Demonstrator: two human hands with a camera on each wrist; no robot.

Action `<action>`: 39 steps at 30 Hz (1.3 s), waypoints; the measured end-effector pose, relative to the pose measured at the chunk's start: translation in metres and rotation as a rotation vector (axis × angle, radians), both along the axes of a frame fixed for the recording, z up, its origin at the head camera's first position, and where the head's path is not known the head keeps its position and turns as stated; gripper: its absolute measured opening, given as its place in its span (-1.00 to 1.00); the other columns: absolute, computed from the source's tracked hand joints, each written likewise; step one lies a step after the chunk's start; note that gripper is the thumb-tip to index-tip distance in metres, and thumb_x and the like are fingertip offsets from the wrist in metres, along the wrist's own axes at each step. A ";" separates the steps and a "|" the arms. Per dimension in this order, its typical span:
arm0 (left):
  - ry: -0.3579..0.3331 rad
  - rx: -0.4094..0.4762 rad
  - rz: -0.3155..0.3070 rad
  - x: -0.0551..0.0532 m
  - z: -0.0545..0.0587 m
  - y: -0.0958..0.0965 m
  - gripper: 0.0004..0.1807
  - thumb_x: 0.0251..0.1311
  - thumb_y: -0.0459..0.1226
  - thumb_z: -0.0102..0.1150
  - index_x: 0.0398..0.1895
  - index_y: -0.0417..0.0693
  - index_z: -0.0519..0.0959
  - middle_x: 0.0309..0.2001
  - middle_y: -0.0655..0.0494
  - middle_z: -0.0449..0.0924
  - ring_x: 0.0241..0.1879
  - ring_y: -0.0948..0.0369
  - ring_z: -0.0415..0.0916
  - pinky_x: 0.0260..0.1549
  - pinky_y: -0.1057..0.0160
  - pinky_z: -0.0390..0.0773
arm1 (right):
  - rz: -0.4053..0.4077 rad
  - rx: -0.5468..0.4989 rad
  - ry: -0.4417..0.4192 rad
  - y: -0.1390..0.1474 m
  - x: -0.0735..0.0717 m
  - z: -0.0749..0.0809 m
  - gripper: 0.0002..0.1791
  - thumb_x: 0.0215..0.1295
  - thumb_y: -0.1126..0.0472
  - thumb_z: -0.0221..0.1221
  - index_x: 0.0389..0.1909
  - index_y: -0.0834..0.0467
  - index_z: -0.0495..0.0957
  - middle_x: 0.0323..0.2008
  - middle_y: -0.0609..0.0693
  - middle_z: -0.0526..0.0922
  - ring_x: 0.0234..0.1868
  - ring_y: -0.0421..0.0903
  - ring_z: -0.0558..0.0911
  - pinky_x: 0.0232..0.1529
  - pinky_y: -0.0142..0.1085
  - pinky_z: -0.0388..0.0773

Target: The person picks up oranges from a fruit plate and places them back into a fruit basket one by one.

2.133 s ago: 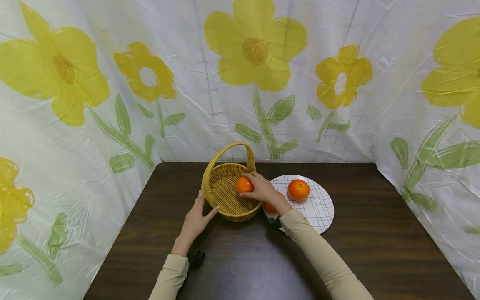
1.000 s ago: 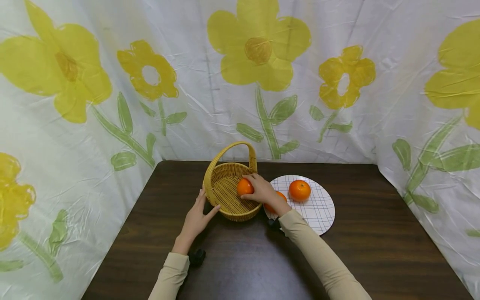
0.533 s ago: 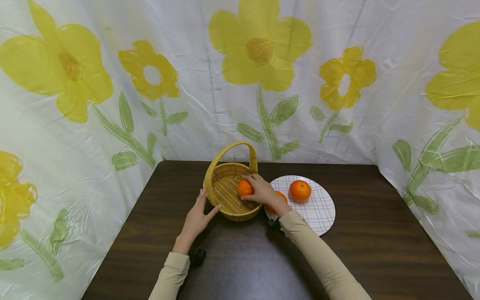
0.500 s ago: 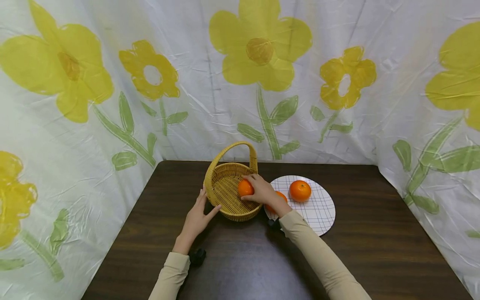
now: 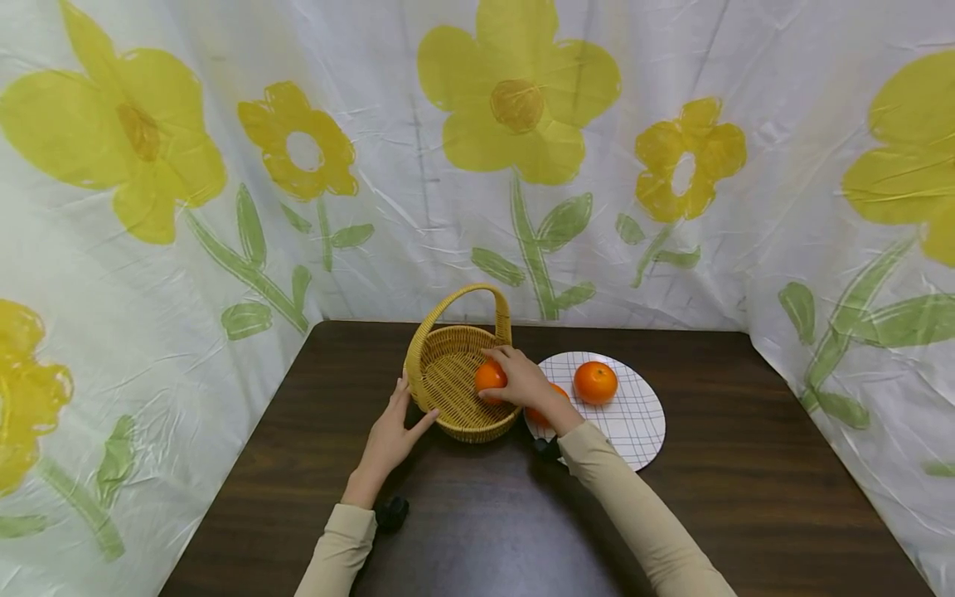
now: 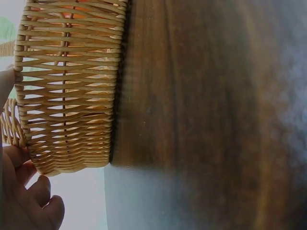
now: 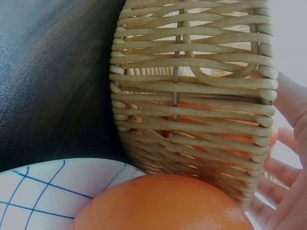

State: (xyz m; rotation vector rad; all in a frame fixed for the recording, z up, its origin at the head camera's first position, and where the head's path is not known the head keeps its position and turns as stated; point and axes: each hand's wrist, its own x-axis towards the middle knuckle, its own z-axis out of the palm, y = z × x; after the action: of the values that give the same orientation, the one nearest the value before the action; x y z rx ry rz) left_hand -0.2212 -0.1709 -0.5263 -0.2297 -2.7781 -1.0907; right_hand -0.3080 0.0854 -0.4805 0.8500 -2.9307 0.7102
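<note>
A woven yellow wicker basket (image 5: pixel 458 424) with a tall arched handle stands on the table in the head view. My right hand (image 5: pixel 522 380) reaches over its right rim and grips an orange (image 5: pixel 489 377) inside, near the right wall. Whether that orange touches the basket floor is hidden. My left hand (image 5: pixel 390 431) rests against the basket's left front side, thumb and fingers spread; the left wrist view shows its fingertips at the rim. On a white plate (image 5: pixel 637 423) with blue lines sit two more oranges. One orange (image 5: pixel 597 382) is fully visible; a nearer orange (image 7: pixel 163 206) is partly behind my right wrist.
The dark wooden table (image 5: pixel 746 464) extends to both sides and toward me. A white curtain (image 5: pixel 388 249) with yellow flowers hangs behind and beside it. The plate sits close against the basket's right side. Black devices (image 5: pixel 391 514) are strapped under both wrists.
The orange in my right hand has sunk very slightly within the basket. My left hand and the basket stay put; the whole view has shifted a little.
</note>
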 end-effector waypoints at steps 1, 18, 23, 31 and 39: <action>-0.001 -0.001 0.001 0.000 0.000 0.000 -0.11 0.15 0.25 -0.02 0.43 0.47 -0.25 0.47 0.27 -0.31 0.45 0.11 -0.21 0.17 -0.20 0.24 | 0.000 -0.002 0.000 0.000 0.000 0.000 -0.16 0.03 -0.17 0.30 0.35 -0.07 0.23 0.25 0.10 0.29 0.17 0.10 0.38 -0.06 0.00 0.50; 0.016 0.000 -0.005 -0.001 -0.001 -0.001 -0.11 0.15 0.27 -0.04 0.43 0.47 -0.27 0.47 0.27 -0.28 0.44 0.06 -0.17 0.17 -0.21 0.23 | 0.006 -0.064 -0.010 0.005 0.009 0.006 -0.19 0.07 -0.20 0.26 0.34 -0.06 0.25 0.27 0.09 0.27 0.24 0.10 0.32 0.07 0.04 0.43; 0.011 0.005 -0.001 -0.001 -0.001 -0.001 -0.11 0.14 0.28 -0.04 0.43 0.49 -0.27 0.47 0.29 -0.30 0.45 0.11 -0.20 0.17 -0.22 0.22 | 0.002 -0.070 0.011 0.009 0.010 0.007 -0.22 0.06 -0.21 0.25 0.32 -0.10 0.27 0.25 0.06 0.30 0.22 0.08 0.34 0.05 0.03 0.44; 0.006 0.012 -0.002 0.000 0.001 -0.001 -0.11 0.13 0.28 -0.03 0.43 0.49 -0.26 0.47 0.29 -0.30 0.45 0.13 -0.21 0.16 -0.22 0.23 | -0.010 -0.095 0.039 0.016 0.014 0.008 -0.21 0.07 -0.20 0.25 0.33 -0.06 0.27 0.25 0.08 0.30 0.21 0.10 0.36 0.02 0.06 0.46; 0.013 0.009 -0.005 0.001 0.000 -0.001 -0.11 0.14 0.27 -0.03 0.43 0.47 -0.25 0.47 0.29 -0.30 0.44 0.10 -0.19 0.16 -0.22 0.23 | -0.020 -0.120 0.048 0.023 0.019 0.010 -0.20 0.08 -0.21 0.24 0.33 -0.02 0.26 0.25 0.09 0.31 0.20 0.11 0.37 0.00 0.07 0.47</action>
State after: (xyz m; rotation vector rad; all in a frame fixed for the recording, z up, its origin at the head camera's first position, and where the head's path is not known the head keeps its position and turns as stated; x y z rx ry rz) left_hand -0.2204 -0.1717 -0.5261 -0.2420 -2.7616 -1.0992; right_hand -0.2892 0.1081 -0.4705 0.8145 -2.8173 0.8413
